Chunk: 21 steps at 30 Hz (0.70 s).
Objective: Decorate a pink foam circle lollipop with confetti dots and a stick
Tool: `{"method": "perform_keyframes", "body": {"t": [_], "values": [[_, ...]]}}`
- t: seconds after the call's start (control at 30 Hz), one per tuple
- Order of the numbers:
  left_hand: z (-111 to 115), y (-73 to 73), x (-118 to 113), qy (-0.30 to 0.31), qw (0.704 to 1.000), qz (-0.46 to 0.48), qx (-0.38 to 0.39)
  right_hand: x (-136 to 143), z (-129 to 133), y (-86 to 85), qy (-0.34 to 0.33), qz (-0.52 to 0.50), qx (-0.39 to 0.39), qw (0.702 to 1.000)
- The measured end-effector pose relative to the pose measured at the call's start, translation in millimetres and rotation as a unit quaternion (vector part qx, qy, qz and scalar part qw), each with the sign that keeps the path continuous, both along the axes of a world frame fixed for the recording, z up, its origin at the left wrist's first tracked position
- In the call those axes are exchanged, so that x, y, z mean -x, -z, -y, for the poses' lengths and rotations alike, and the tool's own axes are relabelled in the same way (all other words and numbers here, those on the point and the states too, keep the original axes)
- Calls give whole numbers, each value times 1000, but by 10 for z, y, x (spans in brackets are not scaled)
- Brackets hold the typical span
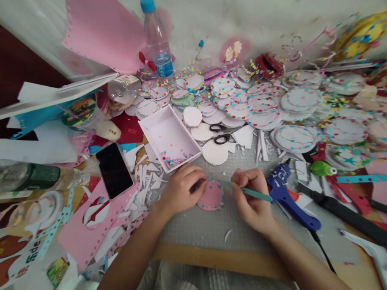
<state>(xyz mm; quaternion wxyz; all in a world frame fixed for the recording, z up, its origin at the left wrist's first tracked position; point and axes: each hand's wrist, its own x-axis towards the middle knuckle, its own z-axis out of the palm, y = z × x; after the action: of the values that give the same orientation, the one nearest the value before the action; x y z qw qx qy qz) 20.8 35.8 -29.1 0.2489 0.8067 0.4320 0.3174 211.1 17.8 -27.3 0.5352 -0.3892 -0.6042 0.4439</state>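
A pink paper disc with small blue and red pieces round its rim lies on the grey mat near the table's front edge. My left hand is closed at the disc's left side; a small dark object shows between its fingers, and its fingertips touch the disc's edge. To the right of the disc, my right hand pinches a thin teal stick, whose tip reaches the disc's upper edge.
Behind the hands are a white box with small confetti, black-handled scissors and stacks of decorated discs. A blue glue gun lies right; a phone and paper scraps lie left. A bottle stands behind.
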Motion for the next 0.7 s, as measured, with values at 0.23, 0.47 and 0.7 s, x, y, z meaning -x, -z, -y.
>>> {"method": "perform_keyframes", "body": {"t": [0.23, 0.47, 0.7], "values": [[0, -5, 2, -4, 1000, 1, -16, -8, -3, 11, -11, 9, -11, 1000], [5, -2, 4, -4, 999, 3, -32, -14, 4, 14, -17, 13, -16, 1000], [-1, -14, -11, -1, 998, 13, -53, -27, -1, 8, 2, 14, -14, 1000]]}}
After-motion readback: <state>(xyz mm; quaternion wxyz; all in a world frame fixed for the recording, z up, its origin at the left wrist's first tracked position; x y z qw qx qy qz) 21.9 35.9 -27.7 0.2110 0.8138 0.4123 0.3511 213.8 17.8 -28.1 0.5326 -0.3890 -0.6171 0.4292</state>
